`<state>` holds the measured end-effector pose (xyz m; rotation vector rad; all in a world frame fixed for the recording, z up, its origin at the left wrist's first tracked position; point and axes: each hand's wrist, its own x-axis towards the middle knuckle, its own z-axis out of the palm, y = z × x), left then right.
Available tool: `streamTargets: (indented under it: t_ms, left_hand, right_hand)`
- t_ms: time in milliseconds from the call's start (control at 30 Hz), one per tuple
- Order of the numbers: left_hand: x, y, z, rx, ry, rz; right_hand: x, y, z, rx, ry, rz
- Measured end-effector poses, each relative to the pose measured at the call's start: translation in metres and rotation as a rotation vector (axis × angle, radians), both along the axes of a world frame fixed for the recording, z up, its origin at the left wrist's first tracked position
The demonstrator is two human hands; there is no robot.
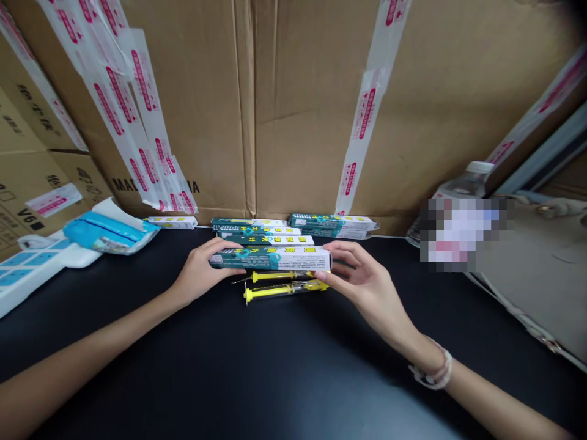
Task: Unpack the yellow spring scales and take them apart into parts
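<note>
A long, narrow green-and-white carton (275, 258) with yellow lettering is held level above the black table. My left hand (204, 269) grips its green end, and my right hand (362, 281) has thumb and fingers around its white end. Just below the carton lie two yellow-and-clear syringes (279, 292), partly covered by it and by my right fingertips. Behind it, several similar cartons (275, 240) rest in a stack of rows, and more of them (332, 226) sit to the right against the cardboard.
Large taped cardboard boxes (298, 122) wall off the back. On the left are a white-and-blue power strip (46, 260), a blue packet (112, 231) and another small carton (172, 222). A plastic bottle (463, 182) and a beige bag (541, 263) stand at the right.
</note>
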<state>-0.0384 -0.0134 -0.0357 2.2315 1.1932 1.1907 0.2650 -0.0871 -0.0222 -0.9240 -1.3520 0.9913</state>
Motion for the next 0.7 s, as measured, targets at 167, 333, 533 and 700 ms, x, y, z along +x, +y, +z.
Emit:
streamTargets:
  t_ms: [167,333,533,700]
  left_hand:
    - [0.001,-0.003,0.004,0.039,-0.006,-0.003]
    - [0.003,-0.002,0.000,0.037,-0.003,-0.013]
    - [0.001,0.004,-0.009,0.036,-0.041,0.013]
    - [-0.001,0.004,-0.010,0.032,-0.041,0.009]
  right_hand:
    - [0.000,-0.001,0.003,-0.113,0.130,-0.015]
    - [0.000,0.002,0.000,-0.087,0.137,-0.048]
    - [-0.005,-0.004,0.004,-0.194,0.168,0.041]
    - [0.001,0.000,0.000,-0.216,0.102,0.031]
